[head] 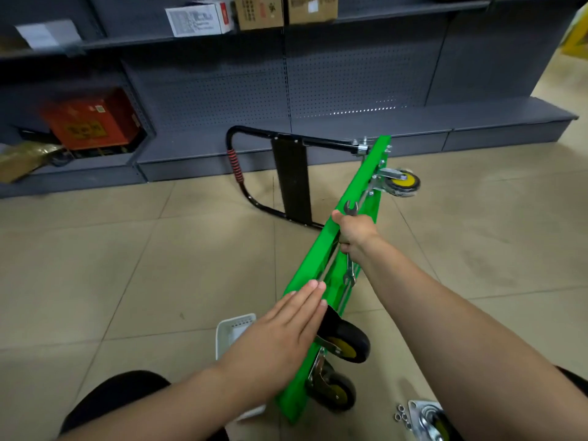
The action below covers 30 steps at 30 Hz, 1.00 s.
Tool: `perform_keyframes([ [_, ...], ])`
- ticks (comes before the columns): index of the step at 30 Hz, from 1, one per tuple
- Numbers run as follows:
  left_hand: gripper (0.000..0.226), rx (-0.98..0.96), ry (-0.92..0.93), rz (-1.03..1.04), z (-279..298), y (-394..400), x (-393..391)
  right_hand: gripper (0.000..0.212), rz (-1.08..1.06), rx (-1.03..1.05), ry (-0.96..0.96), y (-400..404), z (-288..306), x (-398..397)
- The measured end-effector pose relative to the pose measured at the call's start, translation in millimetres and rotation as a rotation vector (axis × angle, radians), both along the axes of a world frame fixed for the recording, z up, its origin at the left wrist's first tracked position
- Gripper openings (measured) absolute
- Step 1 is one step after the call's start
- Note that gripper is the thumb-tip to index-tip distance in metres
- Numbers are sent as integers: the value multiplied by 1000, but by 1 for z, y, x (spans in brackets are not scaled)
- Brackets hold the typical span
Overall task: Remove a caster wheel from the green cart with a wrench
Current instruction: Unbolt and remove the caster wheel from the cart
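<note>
Green cart: we've got the green cart (337, 256) tipped up on its long edge on the tiled floor, underside facing right, black handle (254, 173) folded flat toward the grey shelving (318, 84).

Head view, hands: our left hand (280, 338) is flat, fingers straight and together, pressing on the deck side of the cart to steady it, holding nothing. Our right hand (353, 232) is curled round the top edge of the cart and the wrenches at once.

Wrenches: we count two, one open end poking up above the fist (351, 207), another hanging below it (349, 275). Can't tell if it's more than two.

Progress: looks like one caster is already off. A loose caster wheel (429, 420) lies on the floor bottom right, with a small pile of nuts or washers (402, 416) just beside it, roughly four, blurry.

Left on the cart: three wheels, one far end (404, 183), two near end (346, 342) and (335, 389).

Our guess: main job done, mostly tidy-up left.

Extras: white basket (235, 329) behind the left hand, boxes on the shelves.
</note>
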<state>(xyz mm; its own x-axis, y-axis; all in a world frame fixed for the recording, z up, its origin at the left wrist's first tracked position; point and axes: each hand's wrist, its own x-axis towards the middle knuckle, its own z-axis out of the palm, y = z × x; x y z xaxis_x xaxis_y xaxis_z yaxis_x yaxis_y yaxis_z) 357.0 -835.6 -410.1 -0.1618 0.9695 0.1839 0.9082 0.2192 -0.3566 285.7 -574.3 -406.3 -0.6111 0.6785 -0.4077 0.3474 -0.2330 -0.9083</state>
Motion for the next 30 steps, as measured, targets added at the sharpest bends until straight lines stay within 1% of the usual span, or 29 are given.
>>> perform_keyframes([
  [4,67,-47,-12,-92,4,-13,-31,25,-100,-59,-27,5,4,12],
  [7,79,-55,-10,-170,8,-16,-54,34,-176,-88,-33,12,2,23],
  [10,75,-81,-15,-219,10,-11,-77,24,-250,-138,-4,21,0,32],
  [12,73,-101,12,-238,11,-4,-90,23,-283,-183,0,25,1,43],
  [14,72,-122,81,-237,12,5,-102,23,-286,-241,-1,28,3,55],
  [17,69,-144,117,-193,13,15,-115,21,-308,-219,23,29,11,73],
  [19,69,-125,80,-138,13,21,-118,19,-308,-230,51,29,15,84],
  [21,73,-97,31,-75,10,28,-119,15,-308,-246,70,30,15,91],
  [23,76,-76,-62,-23,8,35,-118,12,-300,-272,83,29,13,97],
  [27,70,-80,-266,88,6,46,-117,20,-267,-339,109,29,13,103],
  [30,67,-26,-364,96,8,54,-120,17,-276,-318,170,32,9,103],
])
